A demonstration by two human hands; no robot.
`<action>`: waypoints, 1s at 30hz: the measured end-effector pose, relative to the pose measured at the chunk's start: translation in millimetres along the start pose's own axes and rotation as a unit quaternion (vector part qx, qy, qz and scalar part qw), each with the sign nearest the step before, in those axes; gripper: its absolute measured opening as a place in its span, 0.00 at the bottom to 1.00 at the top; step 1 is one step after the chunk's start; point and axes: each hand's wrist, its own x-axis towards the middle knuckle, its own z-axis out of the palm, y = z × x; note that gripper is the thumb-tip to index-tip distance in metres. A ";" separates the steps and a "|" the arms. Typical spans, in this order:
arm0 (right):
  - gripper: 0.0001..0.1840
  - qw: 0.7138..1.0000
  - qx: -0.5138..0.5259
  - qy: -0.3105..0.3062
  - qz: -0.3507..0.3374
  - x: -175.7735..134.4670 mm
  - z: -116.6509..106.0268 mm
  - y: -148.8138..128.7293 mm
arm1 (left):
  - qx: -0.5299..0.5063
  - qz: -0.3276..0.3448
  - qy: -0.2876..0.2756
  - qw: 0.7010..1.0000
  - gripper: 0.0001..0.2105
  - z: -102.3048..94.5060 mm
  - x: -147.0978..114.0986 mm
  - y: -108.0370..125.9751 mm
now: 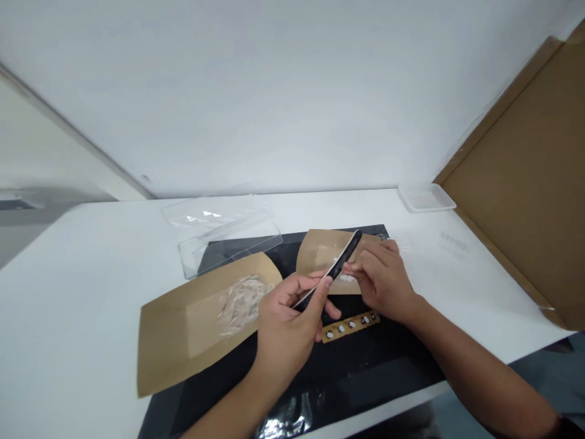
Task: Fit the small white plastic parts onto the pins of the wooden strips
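- Strip (346, 254): just below and right of the frame's centre, long axis slanting from lower left to upper right, far tip pointing upper right.
- Left hand (289, 314): raised from the bottom of the frame, thumb pressed on the strip, fingers closed behind.
- Right hand (384, 274): extended from the lower right, fingers curled, tips beside the strip's upper half; cannot tell whether pinching anything.
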 end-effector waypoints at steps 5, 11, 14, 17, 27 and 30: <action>0.14 1.000 -0.005 0.017 0.007 1.2 0.1 -2.4 | 0.016 0.025 0.010 0.999 0.13 0.1 -0.5 -0.7; 0.12 1.000 0.005 0.027 0.000 2.0 1.1 -6.2 | 0.030 0.047 0.020 0.998 0.12 -3.2 -0.6 -0.5; 0.11 0.999 0.011 -0.024 -0.039 1.5 3.2 -8.6 | 0.043 0.061 0.019 0.997 0.11 -5.1 -0.9 0.0; 0.11 0.999 0.000 0.029 -0.014 1.5 5.1 -10.9 | 0.063 0.082 0.027 0.994 0.10 -5.6 -3.1 3.4; 0.12 0.994 0.024 0.099 0.049 2.0 4.7 -10.3 | 0.098 0.102 0.042 0.989 0.09 -4.4 -5.6 -1.8; 0.12 0.996 0.011 0.082 0.024 1.9 8.3 -13.3 | 0.142 0.125 0.050 0.981 0.09 -5.3 -5.5 -4.6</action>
